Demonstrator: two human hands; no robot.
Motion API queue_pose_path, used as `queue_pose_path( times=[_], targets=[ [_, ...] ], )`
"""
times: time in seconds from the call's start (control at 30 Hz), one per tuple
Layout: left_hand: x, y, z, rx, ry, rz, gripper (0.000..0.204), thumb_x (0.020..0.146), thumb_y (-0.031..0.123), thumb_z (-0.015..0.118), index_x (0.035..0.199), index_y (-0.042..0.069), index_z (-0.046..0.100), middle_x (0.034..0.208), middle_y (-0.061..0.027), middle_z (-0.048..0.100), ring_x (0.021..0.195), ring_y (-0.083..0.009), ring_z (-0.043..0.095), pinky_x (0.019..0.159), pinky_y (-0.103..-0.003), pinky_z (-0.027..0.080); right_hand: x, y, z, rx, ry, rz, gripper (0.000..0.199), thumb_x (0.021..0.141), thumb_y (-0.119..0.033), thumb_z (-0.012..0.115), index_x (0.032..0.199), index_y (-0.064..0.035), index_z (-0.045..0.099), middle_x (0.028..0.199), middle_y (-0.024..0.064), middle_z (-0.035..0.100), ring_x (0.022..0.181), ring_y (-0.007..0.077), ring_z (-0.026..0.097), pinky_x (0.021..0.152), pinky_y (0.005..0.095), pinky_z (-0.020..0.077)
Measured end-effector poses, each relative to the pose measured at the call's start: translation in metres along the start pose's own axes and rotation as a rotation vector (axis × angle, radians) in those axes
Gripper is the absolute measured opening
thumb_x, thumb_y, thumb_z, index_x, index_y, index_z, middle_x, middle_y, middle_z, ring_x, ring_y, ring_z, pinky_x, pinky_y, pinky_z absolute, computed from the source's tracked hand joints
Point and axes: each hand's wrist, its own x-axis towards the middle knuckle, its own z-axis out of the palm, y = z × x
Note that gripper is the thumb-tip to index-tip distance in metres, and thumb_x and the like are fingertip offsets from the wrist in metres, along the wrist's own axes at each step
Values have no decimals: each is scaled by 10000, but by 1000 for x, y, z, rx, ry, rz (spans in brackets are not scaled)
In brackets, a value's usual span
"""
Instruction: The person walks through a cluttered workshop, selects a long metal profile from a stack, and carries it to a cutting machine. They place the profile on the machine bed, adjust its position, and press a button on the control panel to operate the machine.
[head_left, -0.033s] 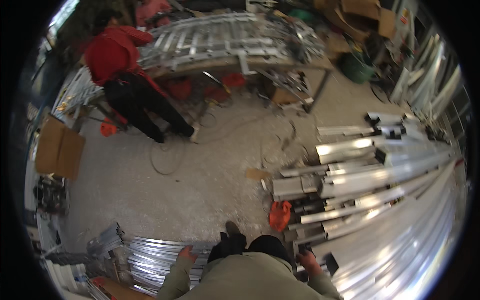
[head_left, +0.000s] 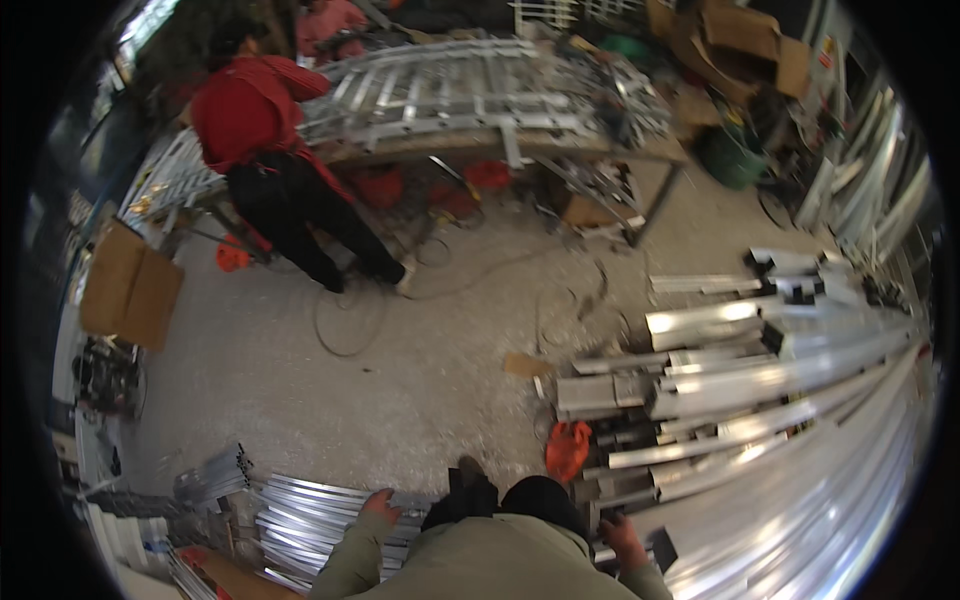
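Left grip (head_left: 379,507) unclenched, forearm (head_left: 350,552) forward, right grip (head_left: 622,538) beside torso (head_left: 490,556)

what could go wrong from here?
1. Trip: the cable loop lies on the floor by the co-worker's shoes and could snag a foot.
2. Scrape: the right hand is close to the metal profiles, whose ends jut unevenly; a careless swing might hit one.
3. Slide: those profiles overlap, so pulling one could shift others.
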Motion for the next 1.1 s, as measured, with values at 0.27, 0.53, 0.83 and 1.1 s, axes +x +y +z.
queue_pose_path(
  times=[0.27,0.53,0.83,1.1],
  targets=[
    [219,209,-87,56,54,357,665,865,232,839,1462,59,602,1398,-216,638,1186,-359,703,1008,-460,580,109,-100,-20,129,-124,275,296,959,-274,712,1045,7,738,835,115,758,660,227,724,569,385,575],
    [372,467,-141,103,50,655,679,846,191,839,1459,41,589,1360,-220,639,1157,-359,701,988,-470,575,257,-272,-48,278,128,152,352,959,-316,698,1013,27,761,854,128,756,713,226,714,673,394,575],
    [505,754,-155,165,-37,937,650,871,147,799,1466,13,574,1350,-228,636,1179,-385,674,1015,-471,553,361,-450,-166,366,338,98,399,989,-314,694,1179,36,734,964,158,776,888,229,742,844,398,582],
    [655,1042,-92,283,-306,1227,653,902,235,803,1482,43,575,1439,-245,598,1275,-442,614,1058,-526,527,475,-571,-294,397,632,32,316,1020,-254,692,1150,34,710,982,128,761,883,197,712,804,382,569]
  ],
)
